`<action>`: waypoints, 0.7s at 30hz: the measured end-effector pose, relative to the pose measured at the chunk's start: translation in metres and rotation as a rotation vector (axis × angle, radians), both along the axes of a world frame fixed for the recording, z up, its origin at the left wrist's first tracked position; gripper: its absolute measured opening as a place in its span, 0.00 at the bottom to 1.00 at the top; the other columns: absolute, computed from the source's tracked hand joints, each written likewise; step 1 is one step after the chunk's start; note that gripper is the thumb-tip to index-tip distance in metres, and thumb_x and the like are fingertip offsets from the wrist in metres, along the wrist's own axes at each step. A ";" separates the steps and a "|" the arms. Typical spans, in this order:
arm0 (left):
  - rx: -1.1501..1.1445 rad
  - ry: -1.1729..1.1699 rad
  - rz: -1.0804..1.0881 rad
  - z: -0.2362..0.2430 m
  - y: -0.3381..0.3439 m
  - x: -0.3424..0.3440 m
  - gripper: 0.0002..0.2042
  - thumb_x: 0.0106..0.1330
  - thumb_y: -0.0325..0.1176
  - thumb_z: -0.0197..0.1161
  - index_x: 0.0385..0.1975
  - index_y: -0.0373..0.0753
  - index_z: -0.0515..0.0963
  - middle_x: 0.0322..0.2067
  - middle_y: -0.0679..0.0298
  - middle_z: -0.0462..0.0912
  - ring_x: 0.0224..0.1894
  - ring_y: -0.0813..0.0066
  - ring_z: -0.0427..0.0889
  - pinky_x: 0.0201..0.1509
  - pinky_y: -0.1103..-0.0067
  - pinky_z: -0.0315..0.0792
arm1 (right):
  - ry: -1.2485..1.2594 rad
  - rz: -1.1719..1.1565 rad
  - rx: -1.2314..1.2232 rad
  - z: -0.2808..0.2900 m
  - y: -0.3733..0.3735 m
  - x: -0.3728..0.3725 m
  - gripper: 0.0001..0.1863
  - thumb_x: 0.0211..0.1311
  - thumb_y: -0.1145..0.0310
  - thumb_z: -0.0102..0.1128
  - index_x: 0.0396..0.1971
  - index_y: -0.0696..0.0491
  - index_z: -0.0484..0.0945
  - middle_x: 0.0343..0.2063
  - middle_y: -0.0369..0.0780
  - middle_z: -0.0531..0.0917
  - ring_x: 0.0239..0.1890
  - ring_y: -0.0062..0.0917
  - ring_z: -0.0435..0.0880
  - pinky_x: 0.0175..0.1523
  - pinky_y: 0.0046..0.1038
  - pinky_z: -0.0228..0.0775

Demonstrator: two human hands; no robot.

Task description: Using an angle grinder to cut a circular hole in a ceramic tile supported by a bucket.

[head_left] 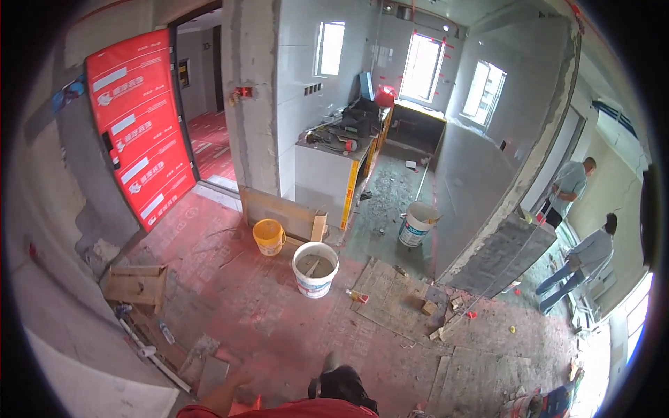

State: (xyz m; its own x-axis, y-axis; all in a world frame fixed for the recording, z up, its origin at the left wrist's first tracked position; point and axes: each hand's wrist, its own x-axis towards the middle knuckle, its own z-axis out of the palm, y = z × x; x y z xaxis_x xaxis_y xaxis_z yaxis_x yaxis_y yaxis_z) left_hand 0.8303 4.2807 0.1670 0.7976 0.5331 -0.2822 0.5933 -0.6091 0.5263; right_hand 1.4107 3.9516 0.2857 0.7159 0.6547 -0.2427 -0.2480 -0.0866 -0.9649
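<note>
My left hand (235, 383) shows low in the frame, left of my dark-clad leg (338, 386), small and blurred, so its finger shape is unclear. A red object (247, 405) shows just beneath it; whether the hand touches it I cannot tell. My right hand is out of sight. Ahead of me on the dusty red floor covering stand a white bucket (306, 285) of grey mix with a tool in it and a smaller yellow bucket (268, 237). A wooden board (268, 209) leans upright behind them.
A red-wrapped door (143, 132) stands left. Wood pieces (132, 282) lie left, loose boards (383, 292) right. Another bucket (417, 226) stands in the tiled kitchen alcove beside a cluttered counter (313, 143). Two people (566, 191) (592, 258) stand at the right beyond a low wall (509, 258).
</note>
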 end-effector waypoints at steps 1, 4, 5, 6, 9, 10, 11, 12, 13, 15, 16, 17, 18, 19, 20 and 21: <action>0.155 0.262 0.179 -0.004 0.067 0.046 0.21 0.81 0.50 0.46 0.53 0.47 0.85 0.52 0.54 0.88 0.52 0.58 0.87 0.51 0.56 0.79 | -0.005 0.003 -0.011 -0.007 0.051 0.025 0.10 0.54 0.80 0.67 0.34 0.50 0.78 0.28 0.30 0.78 0.27 0.21 0.80 0.30 0.28 0.72; 0.021 0.324 0.166 -0.015 0.229 0.177 0.25 0.67 0.49 0.64 0.60 0.42 0.82 0.58 0.50 0.85 0.57 0.48 0.85 0.59 0.62 0.80 | -0.002 0.015 -0.081 -0.027 0.155 0.112 0.11 0.53 0.80 0.67 0.34 0.50 0.78 0.27 0.30 0.78 0.27 0.21 0.80 0.30 0.28 0.71; -0.166 0.226 0.304 -0.020 0.277 0.207 0.27 0.66 0.50 0.64 0.60 0.42 0.82 0.60 0.48 0.84 0.60 0.48 0.84 0.60 0.62 0.80 | 0.002 0.050 -0.092 -0.030 0.198 0.145 0.11 0.53 0.80 0.67 0.34 0.50 0.78 0.27 0.30 0.78 0.27 0.21 0.80 0.30 0.28 0.71; -0.114 0.188 0.581 -0.020 0.311 0.257 0.27 0.65 0.50 0.66 0.58 0.40 0.83 0.59 0.47 0.85 0.59 0.50 0.85 0.60 0.61 0.80 | -0.007 0.056 -0.118 -0.032 0.231 0.179 0.11 0.53 0.80 0.67 0.34 0.50 0.78 0.27 0.30 0.78 0.27 0.21 0.79 0.30 0.28 0.71; -0.251 0.144 0.813 0.015 0.420 0.387 0.27 0.63 0.51 0.69 0.55 0.37 0.85 0.53 0.47 0.88 0.55 0.52 0.87 0.58 0.62 0.80 | -0.025 0.083 -0.194 -0.034 0.326 0.264 0.11 0.53 0.81 0.67 0.34 0.50 0.79 0.26 0.30 0.78 0.26 0.21 0.79 0.30 0.28 0.71; -0.434 0.110 0.768 0.028 0.452 0.422 0.27 0.61 0.51 0.71 0.53 0.36 0.86 0.49 0.48 0.90 0.53 0.53 0.89 0.57 0.62 0.80 | -0.034 0.096 -0.217 -0.032 0.355 0.292 0.11 0.53 0.81 0.67 0.34 0.50 0.79 0.26 0.29 0.78 0.26 0.20 0.79 0.29 0.28 0.70; -0.444 0.120 0.769 0.034 0.484 0.454 0.27 0.61 0.51 0.71 0.53 0.36 0.86 0.49 0.48 0.90 0.53 0.53 0.89 0.57 0.62 0.80 | -0.046 0.107 -0.236 -0.029 0.384 0.322 0.11 0.53 0.81 0.67 0.34 0.50 0.79 0.26 0.29 0.78 0.26 0.20 0.79 0.29 0.28 0.70; -0.314 0.072 0.703 0.028 0.512 0.484 0.27 0.60 0.51 0.72 0.51 0.35 0.86 0.47 0.48 0.90 0.51 0.52 0.89 0.56 0.62 0.81 | -0.055 0.118 -0.261 -0.032 0.407 0.351 0.11 0.53 0.81 0.67 0.34 0.50 0.79 0.26 0.29 0.78 0.26 0.20 0.79 0.29 0.28 0.70; -0.184 0.020 0.634 0.022 0.540 0.515 0.27 0.58 0.52 0.74 0.48 0.35 0.87 0.44 0.48 0.91 0.49 0.52 0.90 0.54 0.61 0.81 | -0.066 0.128 -0.282 -0.035 0.432 0.378 0.11 0.53 0.81 0.67 0.34 0.50 0.79 0.26 0.29 0.78 0.26 0.20 0.79 0.29 0.28 0.70; -0.253 0.057 0.639 0.014 0.616 0.585 0.27 0.57 0.51 0.74 0.47 0.34 0.87 0.43 0.47 0.91 0.47 0.51 0.90 0.53 0.61 0.81 | 0.143 0.099 -0.312 -0.036 0.505 0.433 0.15 0.49 0.83 0.66 0.36 0.51 0.79 0.22 0.28 0.76 0.25 0.20 0.78 0.27 0.28 0.67; -0.313 0.087 0.645 0.017 0.663 0.619 0.27 0.55 0.50 0.75 0.47 0.33 0.87 0.42 0.46 0.91 0.46 0.51 0.90 0.52 0.61 0.82 | 0.145 0.104 -0.305 -0.038 0.549 0.462 0.15 0.49 0.83 0.66 0.36 0.51 0.79 0.22 0.28 0.76 0.25 0.20 0.78 0.27 0.28 0.67; -0.304 0.086 0.645 0.018 0.716 0.660 0.27 0.55 0.50 0.75 0.47 0.33 0.87 0.42 0.46 0.91 0.46 0.51 0.90 0.52 0.61 0.82 | 0.061 0.102 -0.302 -0.040 0.593 0.491 0.16 0.49 0.84 0.65 0.36 0.51 0.78 0.23 0.29 0.76 0.25 0.20 0.78 0.28 0.28 0.67; -0.288 0.045 0.685 0.021 0.769 0.708 0.27 0.54 0.49 0.76 0.46 0.31 0.86 0.42 0.44 0.90 0.45 0.50 0.90 0.51 0.60 0.82 | -0.019 0.092 -0.306 -0.045 0.629 0.517 0.16 0.48 0.85 0.65 0.37 0.51 0.78 0.25 0.30 0.77 0.26 0.20 0.79 0.29 0.28 0.67; -0.278 0.008 0.718 0.018 0.820 0.749 0.28 0.53 0.47 0.77 0.46 0.30 0.86 0.42 0.43 0.90 0.45 0.49 0.90 0.51 0.59 0.81 | -0.097 0.075 -0.317 -0.057 0.655 0.541 0.17 0.48 0.86 0.64 0.37 0.51 0.77 0.26 0.31 0.77 0.27 0.21 0.79 0.30 0.28 0.67; -0.068 -0.071 0.676 0.011 0.890 0.759 0.26 0.51 0.44 0.78 0.43 0.28 0.85 0.41 0.41 0.89 0.46 0.46 0.89 0.53 0.57 0.81 | -0.161 0.106 -0.298 -0.072 0.692 0.567 0.18 0.47 0.87 0.64 0.38 0.52 0.77 0.27 0.32 0.78 0.28 0.21 0.79 0.30 0.28 0.67; -0.042 -0.044 0.674 0.013 0.961 0.820 0.26 0.57 0.43 0.73 0.48 0.28 0.82 0.45 0.40 0.87 0.51 0.42 0.88 0.56 0.55 0.80 | -0.247 0.081 -0.322 -0.088 0.711 0.599 0.19 0.47 0.88 0.63 0.38 0.52 0.77 0.29 0.33 0.78 0.29 0.21 0.79 0.31 0.28 0.67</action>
